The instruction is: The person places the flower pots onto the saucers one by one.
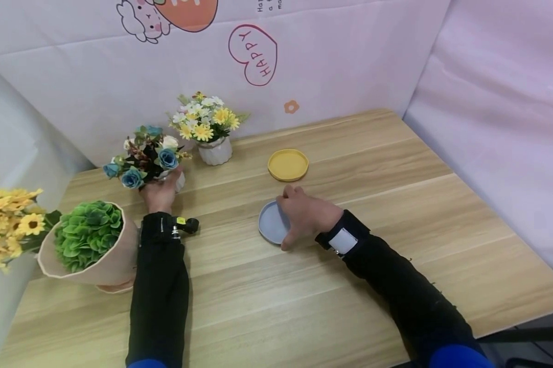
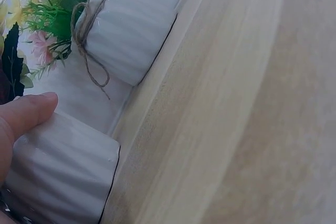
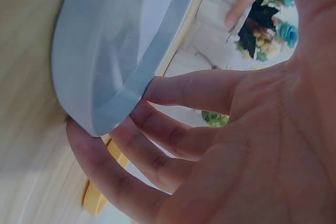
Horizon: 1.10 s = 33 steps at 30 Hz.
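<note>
My left hand point(image 1: 159, 197) grips a white ribbed flowerpot point(image 2: 63, 166) that holds blue and cream roses point(image 1: 150, 158). In the left wrist view, one finger lies over the pot's rim, and the pot's base meets the tabletop. My right hand point(image 1: 306, 214) holds a grey-blue saucer point(image 1: 272, 223) by its right side, with fingers at the far rim and the thumb at the near rim. Seen from the right wrist, the fingertips point(image 3: 86, 140) press against the saucer's outer edge. Part of the saucer is hidden under the hand.
Behind the right hand lies a yellow saucer point(image 1: 287, 165). A white pot point(image 1: 215, 151) with yellow and white daisies stands by the back wall. Left of my left forearm is a large pink pot point(image 1: 120, 255) with a green plant, beside yellow flowers point(image 1: 12, 222). The wooden table point(image 1: 442, 225) ends at the right.
</note>
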Tool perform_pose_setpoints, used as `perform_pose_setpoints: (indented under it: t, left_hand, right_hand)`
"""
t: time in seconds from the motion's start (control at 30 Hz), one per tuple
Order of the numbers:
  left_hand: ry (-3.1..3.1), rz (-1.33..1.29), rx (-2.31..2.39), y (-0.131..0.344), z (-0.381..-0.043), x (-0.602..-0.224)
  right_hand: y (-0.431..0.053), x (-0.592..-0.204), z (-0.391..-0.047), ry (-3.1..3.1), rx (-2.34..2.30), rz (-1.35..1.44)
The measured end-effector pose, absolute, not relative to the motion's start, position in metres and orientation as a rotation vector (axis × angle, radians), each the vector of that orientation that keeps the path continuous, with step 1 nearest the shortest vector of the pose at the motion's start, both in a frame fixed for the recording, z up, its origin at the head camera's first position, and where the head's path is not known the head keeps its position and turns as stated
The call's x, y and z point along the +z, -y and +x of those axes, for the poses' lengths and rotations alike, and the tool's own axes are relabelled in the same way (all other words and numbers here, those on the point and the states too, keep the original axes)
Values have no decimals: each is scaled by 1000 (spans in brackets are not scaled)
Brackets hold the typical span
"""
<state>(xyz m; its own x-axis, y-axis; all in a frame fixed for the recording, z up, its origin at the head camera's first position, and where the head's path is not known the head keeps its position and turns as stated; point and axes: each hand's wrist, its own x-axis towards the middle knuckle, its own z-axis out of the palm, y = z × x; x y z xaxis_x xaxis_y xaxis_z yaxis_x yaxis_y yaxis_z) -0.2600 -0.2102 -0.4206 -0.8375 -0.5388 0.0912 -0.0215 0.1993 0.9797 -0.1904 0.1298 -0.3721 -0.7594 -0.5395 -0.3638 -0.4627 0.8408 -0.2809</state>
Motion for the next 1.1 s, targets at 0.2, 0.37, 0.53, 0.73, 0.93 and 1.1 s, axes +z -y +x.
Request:
perform_pose_setpoints:
  t: [0.2, 0.37, 0.53, 0.73, 0.93, 1.1]
  left_hand:
    - [2058, 529, -1701, 211, -257, -420]
    - [2078, 530, -1700, 211, -254, -419]
    - [2108, 546, -1713, 210, -250, -418]
    - [2169, 553, -1683, 207, -247, -416]
    - [2200, 558, -1671, 204, -243, -416]
    - [2278, 550, -1623, 203, -242, -417]
  right_hand:
    - [-120, -372, -182, -2582, -198, -804]
    - [-114, -372, -176, -2581, -196, -832]
    - [-111, -373, -173, -2576, -202, -844]
    - [-108, -372, -172, -2569, -201, -843]
    - [-108, -370, -171, -2564, -212, -840]
    - [-110, -371, -170, -2574, -200, -840]
